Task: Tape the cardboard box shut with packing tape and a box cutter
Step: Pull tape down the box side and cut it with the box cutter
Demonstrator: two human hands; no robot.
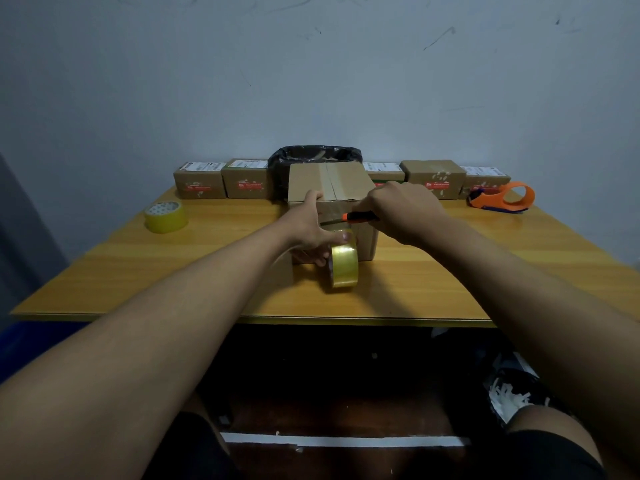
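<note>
A plain cardboard box [341,183] stands in the middle of the wooden table [214,271], flaps closed, with clear tape along its top seam and down its front. A roll of yellowish packing tape [343,266] stands on edge in front of the box, a strip running from it up the box's front. My left hand [311,230] grips the roll with its thumb on top, one finger stretched up to the box's top edge. My right hand [401,211] holds an orange and black box cutter [356,216], its blade pointing left across the tape strip just above the roll.
Several small taped parcels [199,183] line the table's far edge, with a black-lined bin [315,157] behind the box. A second tape roll [166,216] lies at the far left and an orange tape dispenser [502,197] at the far right. My knees show below the table.
</note>
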